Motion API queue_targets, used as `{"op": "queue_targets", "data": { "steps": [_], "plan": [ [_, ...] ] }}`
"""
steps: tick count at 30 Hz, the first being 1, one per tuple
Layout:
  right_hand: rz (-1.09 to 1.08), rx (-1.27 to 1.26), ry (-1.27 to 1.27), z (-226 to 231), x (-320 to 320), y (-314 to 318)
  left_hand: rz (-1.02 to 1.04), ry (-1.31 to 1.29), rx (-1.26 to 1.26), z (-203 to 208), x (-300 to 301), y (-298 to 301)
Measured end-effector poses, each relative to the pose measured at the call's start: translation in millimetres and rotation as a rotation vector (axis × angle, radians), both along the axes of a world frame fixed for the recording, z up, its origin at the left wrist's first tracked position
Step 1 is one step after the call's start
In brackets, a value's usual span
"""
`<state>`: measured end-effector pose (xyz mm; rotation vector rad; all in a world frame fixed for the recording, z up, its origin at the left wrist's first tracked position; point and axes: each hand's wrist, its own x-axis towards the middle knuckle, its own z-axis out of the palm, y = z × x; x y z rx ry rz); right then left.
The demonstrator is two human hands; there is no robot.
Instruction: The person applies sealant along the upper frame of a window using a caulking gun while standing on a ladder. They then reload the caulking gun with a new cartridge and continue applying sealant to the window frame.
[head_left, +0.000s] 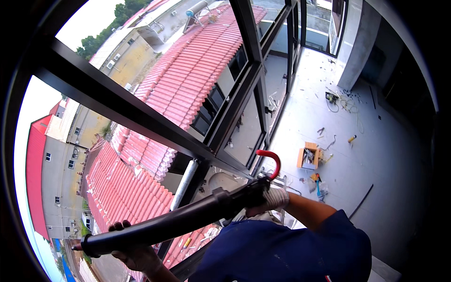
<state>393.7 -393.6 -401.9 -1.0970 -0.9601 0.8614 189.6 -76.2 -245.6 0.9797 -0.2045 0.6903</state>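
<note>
A long black caulking gun (174,220) lies slantwise across the lower middle, its nozzle end at the lower left and a red hook at its rear. My left hand (141,259) wraps round the barrel near the nozzle end, with fingertips showing over the top. At the rear, my right hand (273,199) wears a pale glove and grips the handle. The gun's body partly hides these fingers. The nozzle tip points out over the buildings, beside the dark window frame (134,105).
Beyond the frame, a red tiled roof (188,84) lies below. A metal pole (184,184) slants behind the gun. On the pale floor (300,113) to the right are a cardboard box (308,159), a coiled cable (332,99), scattered tools and a long dark strip (361,201).
</note>
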Motion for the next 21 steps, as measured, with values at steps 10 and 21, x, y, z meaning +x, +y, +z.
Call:
{"op": "queue_targets", "data": {
  "steps": [10,21],
  "plan": [
    [0.459,0.315,0.663,-5.8,-20.8,52.1,0.075,-0.031,-0.175,-7.3,-71.7,18.3],
    [0.500,0.175,0.586,0.7,-28.6,115.4,0.501,0.166,-0.145,-34.3,-52.8,-17.7]
  ]
}}
